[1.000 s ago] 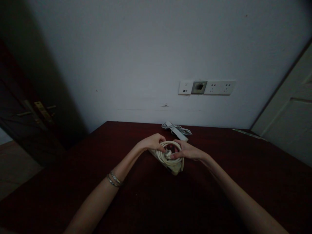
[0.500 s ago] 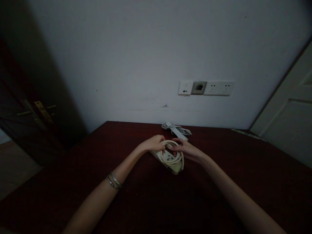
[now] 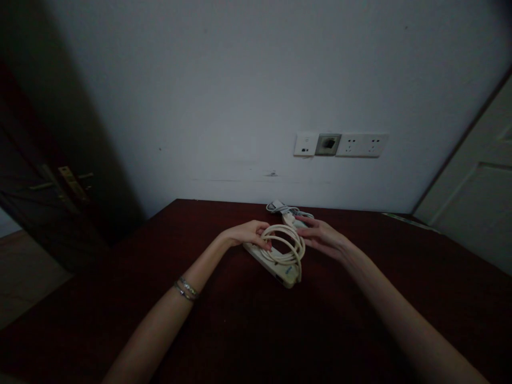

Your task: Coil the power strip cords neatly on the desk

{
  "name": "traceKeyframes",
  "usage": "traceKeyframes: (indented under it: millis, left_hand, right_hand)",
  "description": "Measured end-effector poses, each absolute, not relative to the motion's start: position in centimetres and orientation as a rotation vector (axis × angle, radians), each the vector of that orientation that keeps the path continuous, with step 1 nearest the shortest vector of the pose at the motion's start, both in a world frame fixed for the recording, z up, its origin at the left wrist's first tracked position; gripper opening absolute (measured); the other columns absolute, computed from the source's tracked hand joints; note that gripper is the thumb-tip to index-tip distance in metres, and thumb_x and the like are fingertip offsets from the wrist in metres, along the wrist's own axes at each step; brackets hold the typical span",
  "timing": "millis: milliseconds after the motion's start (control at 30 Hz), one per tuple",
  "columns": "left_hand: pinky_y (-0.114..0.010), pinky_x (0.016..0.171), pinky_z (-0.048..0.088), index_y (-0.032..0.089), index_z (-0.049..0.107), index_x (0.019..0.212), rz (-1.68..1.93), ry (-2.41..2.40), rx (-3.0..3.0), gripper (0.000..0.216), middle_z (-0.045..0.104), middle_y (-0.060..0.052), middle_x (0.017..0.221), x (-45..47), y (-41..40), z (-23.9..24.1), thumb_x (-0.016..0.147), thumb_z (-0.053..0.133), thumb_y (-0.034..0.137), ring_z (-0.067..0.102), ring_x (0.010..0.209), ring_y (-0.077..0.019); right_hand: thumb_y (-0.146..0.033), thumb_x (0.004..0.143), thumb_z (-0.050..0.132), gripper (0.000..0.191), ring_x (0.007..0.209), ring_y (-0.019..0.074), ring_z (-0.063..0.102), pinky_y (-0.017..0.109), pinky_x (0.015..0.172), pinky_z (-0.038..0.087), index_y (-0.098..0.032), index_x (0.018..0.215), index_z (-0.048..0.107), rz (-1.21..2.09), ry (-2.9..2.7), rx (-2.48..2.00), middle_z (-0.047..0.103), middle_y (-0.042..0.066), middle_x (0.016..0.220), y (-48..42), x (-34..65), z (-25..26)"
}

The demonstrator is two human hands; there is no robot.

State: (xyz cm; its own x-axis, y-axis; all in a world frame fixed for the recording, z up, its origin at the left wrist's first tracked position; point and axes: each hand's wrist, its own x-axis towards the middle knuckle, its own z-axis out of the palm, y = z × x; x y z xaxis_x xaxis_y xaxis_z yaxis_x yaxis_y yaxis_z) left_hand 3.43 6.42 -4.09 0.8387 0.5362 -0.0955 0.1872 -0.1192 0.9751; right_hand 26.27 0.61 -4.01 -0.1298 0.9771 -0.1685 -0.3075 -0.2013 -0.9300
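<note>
A cream power strip [image 3: 285, 275] lies slanted on the dark red-brown table, its coiled cable [image 3: 298, 252] in loops on top of it. My left hand [image 3: 250, 234] is closed on the left side of the loops, thumb and fingers pinching the cable. To the right of the coil, my right hand [image 3: 325, 239] has its fingertips closed at a white plug [image 3: 288, 218] above the far side of the loops. Behind them sits a second white power strip [image 3: 277, 204] with a bundled grey-white cord, partly hidden by the plug and right hand.
The table [image 3: 208, 330] meets a pale wall with a row of wall sockets [image 3: 362, 145] at the right. A dark door with a handle [image 3: 72, 184] stands at the left, a white panelled door [image 3: 480, 197] at the right. A flat strip [image 3: 410, 221] lies near the table's back right.
My right hand has drawn out of the coil to the right, and a white plug now shows at its fingertips. The cable loops look looser. My left hand stays on the coil.
</note>
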Motion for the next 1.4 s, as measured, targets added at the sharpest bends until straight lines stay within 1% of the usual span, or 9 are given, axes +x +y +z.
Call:
traceKeyframes:
  millis: [133,300,433,600,767,933,1100,1267,1400]
  left_hand:
    - [-0.031,0.079,0.045,0.013,0.057,0.103,0.355,0.495,1.667,0.055,0.061,-0.006,0.097,3.1,6.6,-3.9,0.052,0.078,0.013,0.058,0.086,-0.0146]
    - [-0.032,0.074,0.048,0.013,0.055,0.109,0.393,0.478,1.579,0.044,0.06,-0.011,0.102,2.8,6.5,-3.9,0.072,0.067,0.033,0.06,0.086,-0.0169]
    - [-0.033,0.073,0.05,0.013,0.056,0.104,0.516,0.51,1.531,0.038,0.062,-0.012,0.101,3.4,6.0,-3.8,0.076,0.063,0.036,0.062,0.084,-0.0175]
    - [-0.029,0.058,0.052,0.012,0.054,0.1,0.585,0.671,1.602,0.032,0.065,-0.009,0.081,4.0,6.2,-3.8,0.079,0.057,0.036,0.066,0.063,-0.0172]
    - [-0.02,0.04,0.04,0.01,0.057,0.088,0.602,0.735,1.664,0.024,0.062,-0.003,0.059,4.1,6.7,-3.9,0.08,0.053,0.032,0.055,0.04,-0.0104]
    - [-0.018,0.038,0.032,0.011,0.058,0.072,0.538,0.773,1.761,0.036,0.055,0.001,0.048,3.7,6.8,-3.6,0.084,0.047,0.043,0.042,0.034,-0.0051]
    - [-0.019,0.044,0.037,0.01,0.06,0.06,0.414,0.834,1.921,0.047,0.055,-0.002,0.051,2.2,7.5,-3.5,0.082,0.048,0.051,0.047,0.043,-0.0062]
    - [-0.017,0.043,0.041,0.015,0.064,0.078,0.03,0.768,1.936,0.028,0.063,-0.003,0.066,0.5,7.3,-2.5,0.078,0.055,0.041,0.056,0.05,-0.0086]
    - [-0.018,0.044,0.043,0.016,0.063,0.092,-0.064,0.726,1.911,0.026,0.065,-0.004,0.073,0.0,6.7,-1.4,0.077,0.055,0.036,0.059,0.052,-0.0098]
  right_hand:
    - [0.0,0.065,0.066,0.056,0.079,0.0159,0.067,0.025,0.073,0.056,-0.013,0.117,0.049,1.449,-0.91,-1.001,0.068,0.01,0.093,0.2,26.6,-2.5]
    - [-0.003,0.064,0.067,0.059,0.074,0.0163,0.066,0.025,0.071,0.056,-0.011,0.119,0.05,1.29,-0.848,-0.908,0.069,0.01,0.086,-0.2,26.4,-1.3]
    - [-0.002,0.062,0.068,0.058,0.076,0.0172,0.067,0.027,0.076,0.055,-0.011,0.116,0.051,1.166,-0.768,-0.81,0.069,0.011,0.082,-0.6,26.0,-0.5]
    - [-0.004,0.064,0.067,0.048,0.082,0.0152,0.066,0.027,0.086,0.051,-0.013,0.11,0.053,1.081,-0.76,-0.723,0.069,0.01,0.09,-1.2,26.1,0.5]
    - [-0.008,0.068,0.067,0.043,0.087,0.0142,0.064,0.03,0.091,0.049,-0.016,0.108,0.055,0.988,-0.804,-0.675,0.068,0.009,0.096,-2.1,26.8,1.8]
    - [-0.005,0.068,0.065,0.039,0.088,0.0131,0.064,0.027,0.086,0.052,-0.016,0.104,0.057,0.909,-0.789,-0.643,0.068,0.007,0.095,-2.4,27.8,2.7]
    - [-0.003,0.073,0.059,0.024,0.081,0.0086,0.064,0.017,0.073,0.055,-0.016,0.094,0.06,0.811,-0.673,-0.628,0.067,0.005,0.096,-2.6,30.3,3.7]
    - [-0.002,0.081,0.048,0.023,0.074,0.0048,0.064,0.007,0.061,0.054,-0.021,0.078,0.061,0.757,-0.581,-0.594,0.066,0.001,0.096,-3.3,34.0,5.0]
    - [-0.006,0.085,0.045,0.026,0.071,0.0058,0.063,0.007,0.057,0.056,-0.023,0.081,0.063,0.812,-0.495,-0.579,0.065,0.001,0.098,-3.6,34.6,5.4]
